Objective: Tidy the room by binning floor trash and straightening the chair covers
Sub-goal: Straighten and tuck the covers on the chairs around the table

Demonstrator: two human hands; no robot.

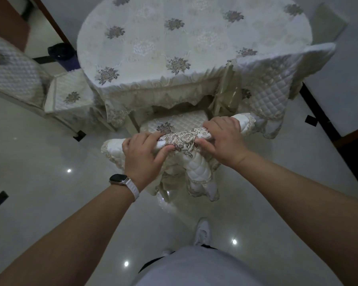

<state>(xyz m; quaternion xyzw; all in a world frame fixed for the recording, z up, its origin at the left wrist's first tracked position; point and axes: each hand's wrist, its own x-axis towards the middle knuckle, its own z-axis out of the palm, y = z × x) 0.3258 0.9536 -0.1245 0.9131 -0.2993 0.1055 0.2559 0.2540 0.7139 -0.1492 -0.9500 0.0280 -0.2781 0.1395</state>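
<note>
A white quilted chair cover (197, 172) with a lace floral panel lies over the backrest top of the chair in front of me. My left hand (144, 155) grips the backrest top left of the floral panel, fingers curled over the cover. My right hand (223, 139) grips the same top edge to the right, thumb under the fabric. The cover hangs bunched and twisted down the chair's back. The chair's quilted seat (180, 122) shows beyond my hands, tucked under the table.
A round table with a floral lace cloth (194, 44) stands behind the chair. Covered chairs stand at left (70, 96) and right (271, 79). A dark bin with a black liner (62, 52) sits by the table's left. Glossy tiled floor surrounds my feet.
</note>
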